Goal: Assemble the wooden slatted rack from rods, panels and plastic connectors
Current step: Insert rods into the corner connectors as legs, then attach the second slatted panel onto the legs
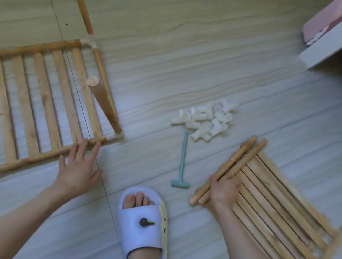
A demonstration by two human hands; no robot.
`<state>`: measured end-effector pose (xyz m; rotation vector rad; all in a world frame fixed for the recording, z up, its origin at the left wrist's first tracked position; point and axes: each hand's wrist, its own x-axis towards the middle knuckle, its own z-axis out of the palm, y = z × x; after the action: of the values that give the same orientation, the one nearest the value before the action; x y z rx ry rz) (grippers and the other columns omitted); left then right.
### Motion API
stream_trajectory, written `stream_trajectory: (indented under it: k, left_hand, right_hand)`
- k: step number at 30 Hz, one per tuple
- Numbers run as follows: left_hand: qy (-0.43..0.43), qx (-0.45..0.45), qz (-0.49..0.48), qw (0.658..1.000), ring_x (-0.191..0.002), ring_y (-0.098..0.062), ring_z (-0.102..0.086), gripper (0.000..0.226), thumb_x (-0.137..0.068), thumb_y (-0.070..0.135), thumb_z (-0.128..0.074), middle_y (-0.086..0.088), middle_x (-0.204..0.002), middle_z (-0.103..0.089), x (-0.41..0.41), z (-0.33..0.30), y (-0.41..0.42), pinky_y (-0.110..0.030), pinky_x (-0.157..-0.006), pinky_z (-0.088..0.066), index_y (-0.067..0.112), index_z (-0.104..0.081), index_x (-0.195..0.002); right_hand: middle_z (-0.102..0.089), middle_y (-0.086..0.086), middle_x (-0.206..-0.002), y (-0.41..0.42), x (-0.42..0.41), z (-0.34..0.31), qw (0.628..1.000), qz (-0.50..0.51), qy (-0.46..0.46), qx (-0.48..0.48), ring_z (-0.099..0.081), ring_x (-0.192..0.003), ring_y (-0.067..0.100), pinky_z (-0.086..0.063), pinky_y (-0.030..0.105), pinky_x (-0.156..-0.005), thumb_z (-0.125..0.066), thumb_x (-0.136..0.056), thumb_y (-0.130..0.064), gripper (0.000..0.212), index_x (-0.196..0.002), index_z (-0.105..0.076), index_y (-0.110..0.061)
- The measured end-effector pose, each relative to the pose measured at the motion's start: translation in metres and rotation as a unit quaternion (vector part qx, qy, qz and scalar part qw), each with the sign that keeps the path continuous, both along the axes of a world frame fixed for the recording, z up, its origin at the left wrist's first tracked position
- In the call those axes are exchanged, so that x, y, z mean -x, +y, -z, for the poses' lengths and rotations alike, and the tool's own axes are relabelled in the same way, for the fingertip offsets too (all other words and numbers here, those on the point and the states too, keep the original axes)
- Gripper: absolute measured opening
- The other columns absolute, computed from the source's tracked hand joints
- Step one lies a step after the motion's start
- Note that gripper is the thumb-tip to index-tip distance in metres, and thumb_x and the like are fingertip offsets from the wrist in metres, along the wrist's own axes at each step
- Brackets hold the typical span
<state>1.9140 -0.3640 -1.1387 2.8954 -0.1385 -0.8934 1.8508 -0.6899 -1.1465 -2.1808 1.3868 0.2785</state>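
Left hand [77, 167], fingers spread, touches the frame [33, 102] at left; right hand [223, 191] grips two rods [230, 169] lower right. Connectors [206, 119] lie mid-floor [180, 46].

- A pale, wood-grain floor [180, 46] carries every part.
- Under the left hand's [78, 167] fingertips lies a slatted frame [33, 100] with white corner joints, rods rising from its corners.
- Between the hands lie a small teal hammer [182, 163] and, beyond it, a heap of white plastic connectors [205, 118].
- Under the right hand [223, 190] lie loose rods [229, 169], beside a second slatted panel [275, 216].
- Nearer the person than both hands, a white slipper [143, 227] rests flat.
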Motion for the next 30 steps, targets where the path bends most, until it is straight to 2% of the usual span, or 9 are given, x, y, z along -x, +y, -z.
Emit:
stream_trajectory:
  k: [3,5,10,18,23,26,28,30]
  left_hand:
    - [0.018,-0.013,-0.005,1.0,-0.144,-0.028,0.011,0.075,-0.096,0.04,-0.04,-0.007,-0.157,0.015,0.002,0.007,0.006,-0.055,-0.114,-0.005,0.023,0.01,-0.149]
    - [0.009,-0.006,-0.007,1.0,-0.145,-0.027,0.009,0.076,-0.096,0.041,-0.041,-0.005,-0.157,0.013,0.002,0.007,0.007,-0.055,-0.114,-0.005,0.023,0.009,-0.15]
    - [0.006,0.012,-0.027,1.0,-0.145,-0.023,0.004,0.076,-0.095,0.042,-0.043,0.001,-0.159,0.007,-0.003,0.0,0.008,-0.052,-0.115,-0.008,0.02,0.005,-0.15]
    - [-0.02,-0.001,0.0,1.0,-0.145,-0.021,-0.002,0.075,-0.095,0.043,-0.042,0.003,-0.159,0.003,-0.003,0.001,0.016,-0.046,-0.116,-0.01,0.019,0.003,-0.15]
    - [-0.018,0.0,-0.004,1.0,-0.145,-0.022,-0.001,0.075,-0.094,0.043,-0.042,0.003,-0.159,0.003,-0.002,0.002,0.014,-0.046,-0.116,-0.009,0.02,0.002,-0.151]
    - [-0.019,0.008,-0.012,1.0,-0.145,-0.022,-0.002,0.076,-0.094,0.043,-0.044,0.003,-0.159,0.002,-0.001,0.002,0.014,-0.047,-0.116,-0.009,0.021,0.002,-0.151]
    - [-0.015,0.007,-0.015,1.0,-0.145,-0.023,-0.002,0.076,-0.094,0.043,-0.044,0.003,-0.159,0.002,-0.002,0.003,0.015,-0.048,-0.116,-0.009,0.021,0.002,-0.151]
    - [-0.019,0.009,-0.013,1.0,-0.145,-0.023,-0.003,0.076,-0.094,0.042,-0.045,0.002,-0.159,-0.001,-0.002,0.004,0.014,-0.048,-0.116,-0.01,0.02,0.0,-0.151]
  right_hand:
    - [-0.05,0.026,-0.126,-0.004,-0.01,0.002,0.995,0.091,-0.003,-0.044,-0.052,-0.113,0.038,-0.042,0.037,-0.086,-0.067,-0.085,-0.026,0.062,-0.125,-0.04,0.013]
    - [-0.056,0.024,-0.121,-0.008,-0.013,0.004,0.99,0.116,0.003,-0.076,-0.057,-0.109,0.036,-0.046,0.036,-0.084,-0.069,-0.083,-0.027,0.058,-0.121,-0.047,0.011]
    - [-0.063,0.022,-0.112,-0.013,-0.015,0.007,0.987,0.122,0.01,-0.108,-0.062,-0.1,0.034,-0.051,0.034,-0.082,-0.069,-0.082,-0.025,0.045,-0.11,-0.059,0.009]
    - [-0.065,0.019,-0.112,-0.016,-0.012,-0.001,0.983,0.133,-0.01,-0.125,-0.062,-0.103,0.031,-0.039,0.025,-0.069,-0.068,-0.084,-0.023,0.039,-0.109,-0.062,0.007]
    - [-0.064,0.02,-0.112,-0.014,-0.008,-0.004,0.991,0.103,0.004,-0.081,-0.061,-0.101,0.033,-0.038,0.025,-0.068,-0.066,-0.086,-0.025,0.038,-0.108,-0.062,0.006]
    - [-0.048,0.02,-0.126,-0.013,-0.018,-0.009,0.996,0.076,-0.031,-0.025,-0.054,-0.107,0.036,-0.042,0.033,-0.077,-0.062,-0.089,-0.022,0.048,-0.124,-0.044,0.004]
    - [-0.04,0.019,-0.131,-0.012,-0.035,-0.012,0.996,0.001,-0.089,0.004,-0.048,-0.113,0.034,-0.041,0.038,-0.088,-0.057,-0.092,-0.021,0.047,-0.13,-0.039,-0.001]
    - [-0.039,0.015,-0.131,-0.009,-0.059,-0.014,0.985,-0.109,-0.131,0.008,-0.048,-0.113,0.029,-0.038,0.033,-0.092,-0.053,-0.094,-0.018,0.043,-0.133,-0.041,-0.005]
